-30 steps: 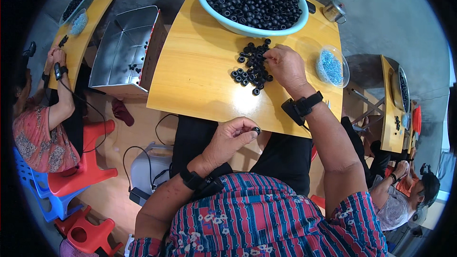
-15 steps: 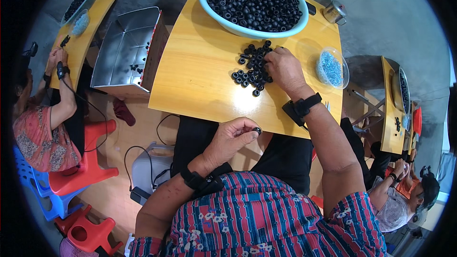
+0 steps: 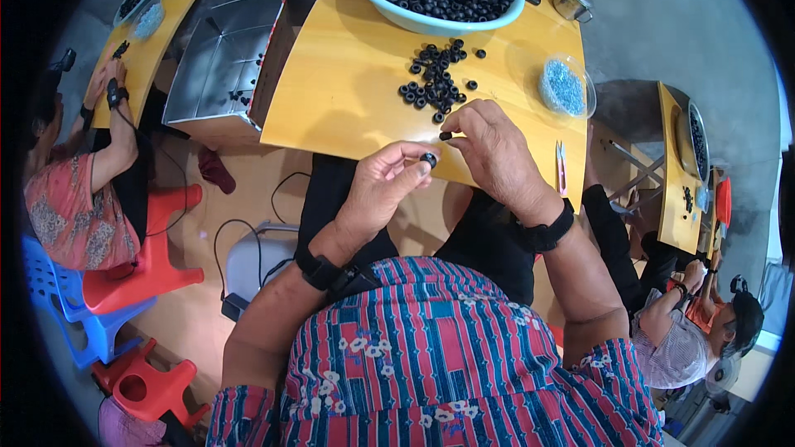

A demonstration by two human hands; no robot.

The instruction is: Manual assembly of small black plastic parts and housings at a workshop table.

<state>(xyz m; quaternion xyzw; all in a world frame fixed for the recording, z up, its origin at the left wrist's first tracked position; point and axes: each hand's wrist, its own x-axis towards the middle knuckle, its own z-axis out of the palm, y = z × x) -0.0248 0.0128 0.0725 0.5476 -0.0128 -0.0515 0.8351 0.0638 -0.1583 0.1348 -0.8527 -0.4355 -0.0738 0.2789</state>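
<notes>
Just off the table's front edge, my left hand point(image 3: 373, 190) pinches a small black ring-shaped piece point(image 3: 428, 160) between thumb and fingertips. To its right, my right hand point(image 3: 501, 157) is closed on another black ring-shaped piece point(image 3: 445, 136), seen edge-on between thumb and forefinger. The two pieces are close together but apart. Beyond my hands, a loose pile of the same black rings point(image 3: 436, 83) lies on the yellow table point(image 3: 331, 108). Behind it stands a light blue basin point(image 3: 431, 29) heaped with more of them.
A clear tub point(image 3: 590, 99) of pale blue beads sits at the table's right. Nearer lies a pink-handled metal tool point(image 3: 561, 170). A metal mug point(image 3: 573, 2) stands far right. Left of the table is an open box point(image 3: 219, 66). Other people work at tables on both sides.
My right hand has come back from the pile toward my left hand, now with a black ring. My left hand has risen slightly. Some rings in the pile have shifted.
</notes>
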